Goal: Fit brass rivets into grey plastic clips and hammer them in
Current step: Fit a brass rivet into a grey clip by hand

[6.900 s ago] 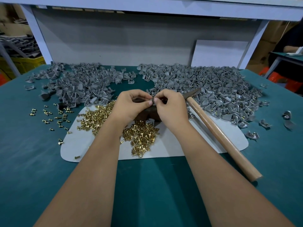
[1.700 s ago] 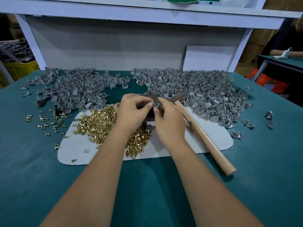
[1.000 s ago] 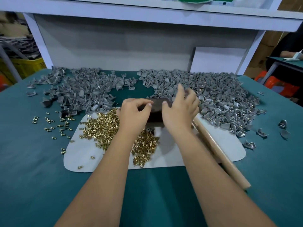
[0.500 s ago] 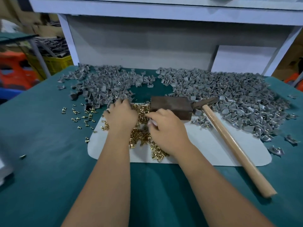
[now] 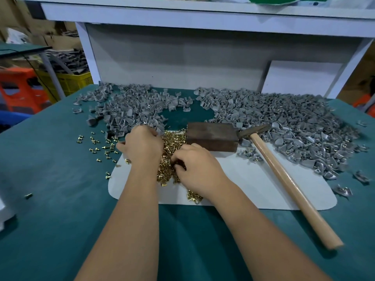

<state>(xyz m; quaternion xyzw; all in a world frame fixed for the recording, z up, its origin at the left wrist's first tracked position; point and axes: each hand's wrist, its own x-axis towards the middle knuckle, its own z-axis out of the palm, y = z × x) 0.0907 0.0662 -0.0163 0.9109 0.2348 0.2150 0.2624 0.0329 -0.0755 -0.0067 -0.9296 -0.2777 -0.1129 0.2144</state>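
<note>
Two bare hands work a heap of brass rivets (image 5: 171,147) on a white mat (image 5: 253,183). The right hand (image 5: 197,166) curls its fingers into the heap, though whether it pinches a rivet cannot be told; the left hand (image 5: 142,146) reaches into the grey plastic clips (image 5: 129,110), its grip hidden. Beside the wooden block (image 5: 212,135) the hammer (image 5: 284,175) lies untouched. Judging by the large clip pile (image 5: 284,118), most of the job looks still ahead.

I see no readable txt, labels, brands or nos. anywhere; nothing legible on shelf (image 5: 203,15), crate (image 5: 69,82) or hammer (image 5: 284,179).
</note>
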